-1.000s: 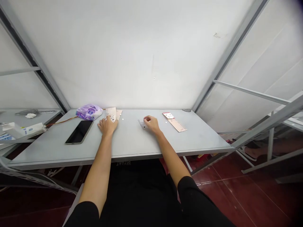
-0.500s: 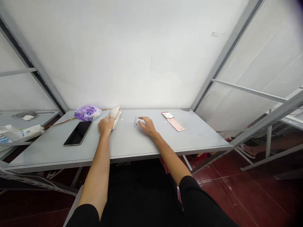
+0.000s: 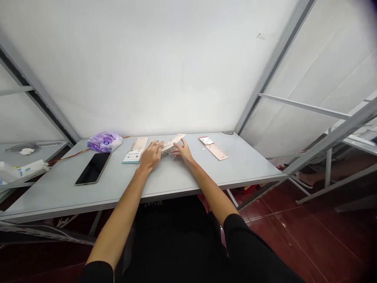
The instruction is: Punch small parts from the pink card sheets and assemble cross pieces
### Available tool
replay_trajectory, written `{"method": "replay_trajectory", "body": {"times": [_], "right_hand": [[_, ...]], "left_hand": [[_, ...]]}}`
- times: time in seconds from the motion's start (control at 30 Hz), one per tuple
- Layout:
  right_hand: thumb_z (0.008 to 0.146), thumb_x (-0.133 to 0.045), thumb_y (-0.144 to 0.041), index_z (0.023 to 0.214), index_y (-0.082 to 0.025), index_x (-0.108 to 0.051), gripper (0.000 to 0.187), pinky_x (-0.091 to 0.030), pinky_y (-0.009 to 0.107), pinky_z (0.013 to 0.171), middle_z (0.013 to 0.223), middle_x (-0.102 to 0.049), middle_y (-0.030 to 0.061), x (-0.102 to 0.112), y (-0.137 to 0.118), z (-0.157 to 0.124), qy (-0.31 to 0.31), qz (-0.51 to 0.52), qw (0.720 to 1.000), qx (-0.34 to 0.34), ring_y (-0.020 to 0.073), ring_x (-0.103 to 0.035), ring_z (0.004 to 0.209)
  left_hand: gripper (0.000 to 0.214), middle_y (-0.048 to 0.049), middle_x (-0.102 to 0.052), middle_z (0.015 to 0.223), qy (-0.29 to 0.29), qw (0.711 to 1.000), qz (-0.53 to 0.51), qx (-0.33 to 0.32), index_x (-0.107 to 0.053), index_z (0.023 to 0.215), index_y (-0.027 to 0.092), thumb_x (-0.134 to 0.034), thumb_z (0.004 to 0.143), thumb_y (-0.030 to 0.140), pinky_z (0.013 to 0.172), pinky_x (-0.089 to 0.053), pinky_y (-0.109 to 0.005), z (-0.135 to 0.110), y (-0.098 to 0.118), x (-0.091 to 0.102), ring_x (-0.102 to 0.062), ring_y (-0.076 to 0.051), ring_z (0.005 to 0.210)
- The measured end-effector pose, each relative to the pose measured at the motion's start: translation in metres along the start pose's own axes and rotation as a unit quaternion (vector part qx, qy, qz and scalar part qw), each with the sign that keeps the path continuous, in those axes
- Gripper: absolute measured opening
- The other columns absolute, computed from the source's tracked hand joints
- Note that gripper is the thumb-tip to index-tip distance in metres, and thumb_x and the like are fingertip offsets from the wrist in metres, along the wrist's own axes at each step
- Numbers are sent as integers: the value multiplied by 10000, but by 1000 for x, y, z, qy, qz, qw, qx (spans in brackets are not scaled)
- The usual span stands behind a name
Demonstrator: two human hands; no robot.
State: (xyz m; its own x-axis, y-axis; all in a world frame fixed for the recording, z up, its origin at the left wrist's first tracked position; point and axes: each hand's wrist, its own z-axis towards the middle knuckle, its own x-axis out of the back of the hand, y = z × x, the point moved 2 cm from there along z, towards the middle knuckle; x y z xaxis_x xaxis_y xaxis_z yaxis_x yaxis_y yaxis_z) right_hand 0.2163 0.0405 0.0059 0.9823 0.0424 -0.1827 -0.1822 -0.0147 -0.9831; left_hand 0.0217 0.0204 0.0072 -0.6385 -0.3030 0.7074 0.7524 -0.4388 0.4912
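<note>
Diffuse light from out of frame rendered the white wall (image 3: 153, 70) bright and near-even. The area beneath the desk (image 3: 176, 177) was dim. Glare streaked the red floor (image 3: 282, 239). Print on the held card (image 3: 178, 138) was blurred; the upper-right corner was dark.

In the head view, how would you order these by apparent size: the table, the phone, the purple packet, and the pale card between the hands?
1. Table
2. Phone and purple packet: too alike to rank
3. Pale card, partly covered
</note>
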Motion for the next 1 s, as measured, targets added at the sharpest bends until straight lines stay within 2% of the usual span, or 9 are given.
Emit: {"method": "replay_trajectory", "body": {"times": [0.07,0.17,0.23,0.33,0.4,0.5,0.7,0.9,1.0], "right_hand": [[854,-682,-243,1485,-233,-365,706,-490,216,441,1063,-726,60,1,0,3,14,26,999,-12,150,-705,638],[798,-677,-202,1425,-248,-409,683,-450,188,404,944,-721,14,6,2,7,49,22,998,-30,127,-668,574],[765,-654,-166,1398,-239,-423,678,-425,178,388,869,-710,-7,8,4,9,70,12,997,-42,116,-637,533],[737,-621,-129,1361,-225,-438,658,-368,172,359,781,-692,-25,9,5,8,75,0,996,-45,117,-606,502],[742,-612,-131,1337,-221,-448,623,-343,177,346,769,-691,-23,8,4,7,65,-6,997,-37,121,-597,498],[761,-631,-161,1296,-225,-470,562,-349,183,347,810,-703,-13,8,4,6,65,-20,997,-25,120,-600,509],[733,-742,-210,1210,-223,-509,532,-386,184,363,789,-700,-21,12,14,11,64,-64,996,5,121,-596,527],[786,-625,-169,1280,-236,-498,515,-486,207,415,862,-701,-17,23,10,11,130,-42,990,19,129,-655,551],[799,-579,-159,1228,-230,-535,437,-526,214,450,894,-718,-3,30,3,9,167,-37,984,42,126,-676,564]], "left_hand": [[472,-83,-549,1486,-42,999,6,-26,-627,1425,289,-419,1001,307,1074,-487,-458,-2,6,-7,-620,-281,1211],[538,-101,-510,1512,-80,995,-1,-65,-531,1512,305,-453,980,301,1091,-469,-491,-3,9,-13,-582,-300,1274],[632,-118,-473,1542,-82,993,-29,-82,-434,1574,287,-521,949,326,1135,-436,-494,-3,8,-15,-523,-309,1358],[808,-170,-395,1594,-63,993,-71,-66,-350,1601,213,-646,874,401,1185,-396,-487,-2,3,-19,-415,-332,1463],[818,-191,-378,1605,-60,994,-80,-49,-372,1576,189,-671,856,434,1204,-375,-503,-2,1,-20,-369,-345,1495],[701,-173,-420,1586,-59,994,-81,-43,-455,1509,205,-642,874,435,1205,-373,-520,-2,1,-20,-392,-336,1484],[562,-166,-493,1523,-32,993,-88,-77,-561,1391,171,-611,888,417,1182,-411,-482,-3,8,-15,-477,-321,1417],[491,-139,-546,1447,37,996,-65,-49,-589,1317,199,-614,866,393,1180,-410,-463,0,5,-3,-518,-300,1365],[453,-118,-566,1417,65,996,-53,-22,-603,1282,215,-615,864,389,1173,-416,-437,2,0,3,-528,-290,1348]]}}
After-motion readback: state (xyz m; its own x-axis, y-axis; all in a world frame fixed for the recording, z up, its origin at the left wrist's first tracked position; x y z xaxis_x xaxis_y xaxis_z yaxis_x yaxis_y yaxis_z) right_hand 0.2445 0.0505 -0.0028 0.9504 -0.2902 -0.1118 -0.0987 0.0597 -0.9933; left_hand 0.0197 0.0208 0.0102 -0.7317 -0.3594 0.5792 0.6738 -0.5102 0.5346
